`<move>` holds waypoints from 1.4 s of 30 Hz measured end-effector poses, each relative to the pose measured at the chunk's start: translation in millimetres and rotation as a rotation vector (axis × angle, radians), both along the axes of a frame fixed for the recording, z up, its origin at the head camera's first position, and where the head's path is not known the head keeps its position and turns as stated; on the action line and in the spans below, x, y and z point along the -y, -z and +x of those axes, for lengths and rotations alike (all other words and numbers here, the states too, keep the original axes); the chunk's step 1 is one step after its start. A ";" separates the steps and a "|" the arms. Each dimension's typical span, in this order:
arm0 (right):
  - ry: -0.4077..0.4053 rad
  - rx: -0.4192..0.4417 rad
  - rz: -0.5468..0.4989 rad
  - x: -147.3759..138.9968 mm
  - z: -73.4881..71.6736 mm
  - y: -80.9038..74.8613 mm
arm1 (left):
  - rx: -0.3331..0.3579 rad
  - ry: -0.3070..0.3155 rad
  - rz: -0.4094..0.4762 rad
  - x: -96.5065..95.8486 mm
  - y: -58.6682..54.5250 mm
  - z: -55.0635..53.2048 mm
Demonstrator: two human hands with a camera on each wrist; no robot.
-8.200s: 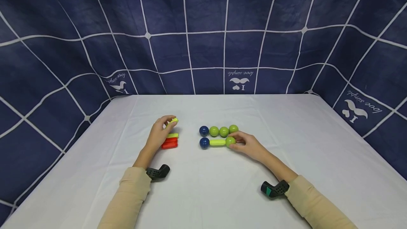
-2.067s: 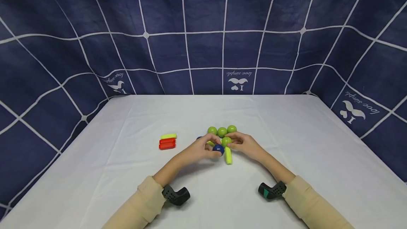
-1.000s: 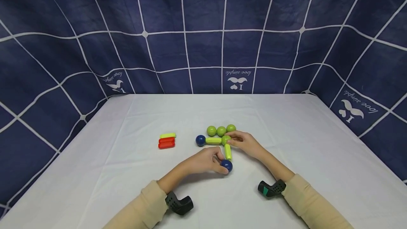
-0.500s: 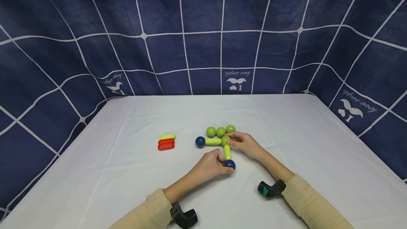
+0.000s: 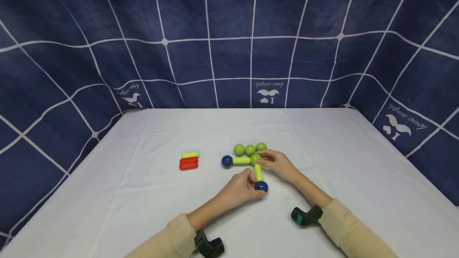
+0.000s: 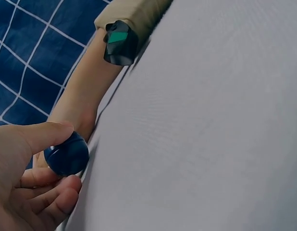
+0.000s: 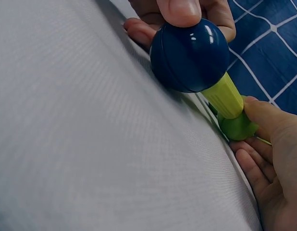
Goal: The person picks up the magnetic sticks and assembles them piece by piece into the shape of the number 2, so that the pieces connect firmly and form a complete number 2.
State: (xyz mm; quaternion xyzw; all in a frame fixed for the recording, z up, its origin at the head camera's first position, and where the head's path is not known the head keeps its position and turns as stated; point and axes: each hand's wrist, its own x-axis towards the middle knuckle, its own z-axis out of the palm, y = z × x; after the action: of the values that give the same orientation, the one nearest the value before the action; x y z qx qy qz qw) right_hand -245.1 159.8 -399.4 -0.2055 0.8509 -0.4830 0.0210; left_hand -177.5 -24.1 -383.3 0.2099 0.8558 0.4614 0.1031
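Observation:
Two yellow-green rods meet in an L at a green ball [image 5: 255, 159], which my right hand [image 5: 277, 165] pinches between thumb and fingers. One rod [image 5: 242, 161] runs left to a blue ball [image 5: 227, 161]. The other rod [image 5: 258, 172] points toward the near side of the table. At its near end my left hand [image 5: 239, 188] grips a second blue ball [image 5: 261, 186]. In the right wrist view this blue ball [image 7: 189, 55] sits right against the rod [image 7: 224, 96]. The left wrist view shows thumb and fingers around the ball [image 6: 67, 154].
Three loose green balls [image 5: 250, 150] stand in a row just behind the L. To the left, two red rods [image 5: 188, 163] and one yellow-green rod [image 5: 190, 155] lie side by side on the white tablecloth [image 5: 150, 202]. A blue gridded curtain [image 5: 229, 59] surrounds the table's back and sides.
A second yellow-green rod came from the left pile to the green ball. My left hand brought the blue ball from the back row to that rod's near end. My right hand stayed on the green ball.

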 end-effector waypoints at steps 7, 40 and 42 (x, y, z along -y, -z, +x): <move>-0.009 -0.009 -0.016 0.1 0.6 -0.7 | -0.079 0.141 -0.123 9.8 -7.4 -8.3; 0.037 0.025 0.014 1.4 1.3 0.8 | -0.082 -0.296 -0.177 188.6 3.2 -95.9; 0.035 0.024 0.015 1.5 0.9 0.2 | -0.076 -0.272 -0.161 189.6 5.3 -96.3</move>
State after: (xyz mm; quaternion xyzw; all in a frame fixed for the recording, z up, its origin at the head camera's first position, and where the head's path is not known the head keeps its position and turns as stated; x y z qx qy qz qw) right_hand -244.2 158.3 -399.6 -0.1847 0.8576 -0.4793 0.0243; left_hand -273.9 -213.7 -388.5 0.1003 0.9139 0.3927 0.0236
